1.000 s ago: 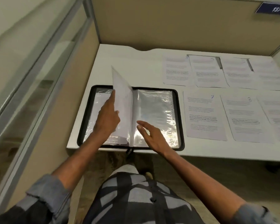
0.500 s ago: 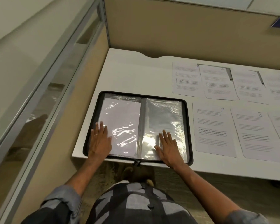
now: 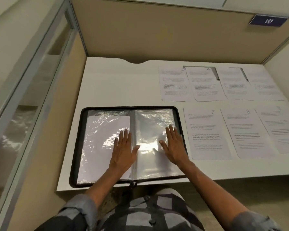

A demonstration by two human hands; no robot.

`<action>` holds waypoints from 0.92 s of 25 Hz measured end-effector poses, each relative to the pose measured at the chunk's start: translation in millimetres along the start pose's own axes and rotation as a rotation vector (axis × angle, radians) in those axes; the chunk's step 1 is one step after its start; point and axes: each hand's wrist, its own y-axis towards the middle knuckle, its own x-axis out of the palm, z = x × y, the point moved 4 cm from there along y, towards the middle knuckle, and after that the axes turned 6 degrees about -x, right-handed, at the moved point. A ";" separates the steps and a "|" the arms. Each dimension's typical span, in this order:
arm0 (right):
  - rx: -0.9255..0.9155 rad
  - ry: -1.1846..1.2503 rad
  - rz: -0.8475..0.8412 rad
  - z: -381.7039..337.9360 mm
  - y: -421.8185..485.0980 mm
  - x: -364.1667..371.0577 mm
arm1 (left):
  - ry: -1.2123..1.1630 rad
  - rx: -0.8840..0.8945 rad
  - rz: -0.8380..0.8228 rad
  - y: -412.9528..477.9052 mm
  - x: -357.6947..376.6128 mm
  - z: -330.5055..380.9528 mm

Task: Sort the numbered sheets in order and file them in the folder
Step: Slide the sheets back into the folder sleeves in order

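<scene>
Folder (image 3: 128, 145) lay open; left hand (image 3: 123, 150) and right hand (image 3: 173, 147) pressed flat, grasping nothing. Sheet 7 (image 3: 207, 134) right of folder. Risk: glossy sleeves slipping, misfiling.

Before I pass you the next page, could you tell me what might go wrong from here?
The folder lies at the front edge of the desk, its zip pull hanging over; a push from the left hand or right hand, both flat on its sleeves, might slide it off.
Sheet 3 and sheet 4 overlap, so lifting one could drag the other.
</scene>
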 end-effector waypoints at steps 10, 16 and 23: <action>-0.074 0.036 0.066 92.8 118.4 -75.7 | 0.068 0.113 0.065 141.7 -6.9 128.6; -0.121 0.048 -0.073 162.2 190.2 -91.3 | 0.134 0.001 -0.031 218.0 13.1 175.4; -0.248 -0.039 -0.171 199.4 241.4 -82.4 | 0.243 0.060 -0.117 273.3 35.2 208.2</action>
